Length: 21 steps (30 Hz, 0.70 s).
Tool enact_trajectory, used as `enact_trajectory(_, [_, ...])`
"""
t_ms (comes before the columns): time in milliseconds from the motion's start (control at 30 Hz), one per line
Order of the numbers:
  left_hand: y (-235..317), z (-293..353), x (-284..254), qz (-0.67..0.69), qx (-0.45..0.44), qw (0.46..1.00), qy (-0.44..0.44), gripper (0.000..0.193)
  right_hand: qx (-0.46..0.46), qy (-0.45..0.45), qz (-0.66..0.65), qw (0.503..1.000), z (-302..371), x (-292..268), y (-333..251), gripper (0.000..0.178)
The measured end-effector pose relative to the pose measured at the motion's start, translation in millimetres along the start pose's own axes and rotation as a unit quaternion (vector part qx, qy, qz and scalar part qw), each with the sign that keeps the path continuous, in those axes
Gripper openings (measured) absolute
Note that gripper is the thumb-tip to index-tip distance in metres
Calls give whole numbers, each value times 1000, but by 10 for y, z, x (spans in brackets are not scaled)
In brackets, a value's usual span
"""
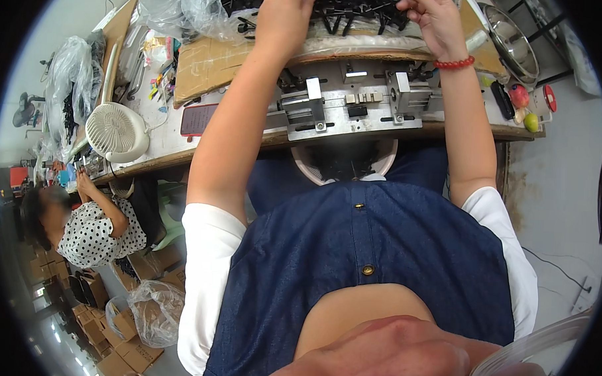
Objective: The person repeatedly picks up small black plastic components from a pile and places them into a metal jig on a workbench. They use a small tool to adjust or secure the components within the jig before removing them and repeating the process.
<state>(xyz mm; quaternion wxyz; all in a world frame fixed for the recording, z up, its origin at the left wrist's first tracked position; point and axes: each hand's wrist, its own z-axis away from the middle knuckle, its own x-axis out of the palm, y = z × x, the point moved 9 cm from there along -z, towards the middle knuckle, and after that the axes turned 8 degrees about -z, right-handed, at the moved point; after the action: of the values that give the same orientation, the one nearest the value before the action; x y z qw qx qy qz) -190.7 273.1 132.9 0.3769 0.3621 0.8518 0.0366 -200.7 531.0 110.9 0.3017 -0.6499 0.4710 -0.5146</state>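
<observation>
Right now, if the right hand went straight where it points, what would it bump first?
The right hand would probably meet the pile of small black plastic-looking parts just left of it; exact depth is unclear.

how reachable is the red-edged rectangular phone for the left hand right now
Probably within reach, yes: the left hand is up at the pile of small black pieces, but the red-edged phone lies left of the left forearm with nothing seen on top.

Room lies open between the forearms point(240, 119) above the metal fixture point(340, 118); black parts point(350, 5) crowd beyond.
</observation>
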Motion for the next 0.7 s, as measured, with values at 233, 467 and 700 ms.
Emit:
enact_trajectory(233, [-243,236,-146,21,-133,990,-37,44,-94,-163,91,978,1122,454,5,32])
enact_trajectory(467, [-6,71,-363,84,-90,992,29,20,-189,-269,477,815,2065,697,387,23])
enact_trajectory(700, [-222,129,-263,227,-195,954,11,13,-229,-260,566,748,2105,699,636,22])
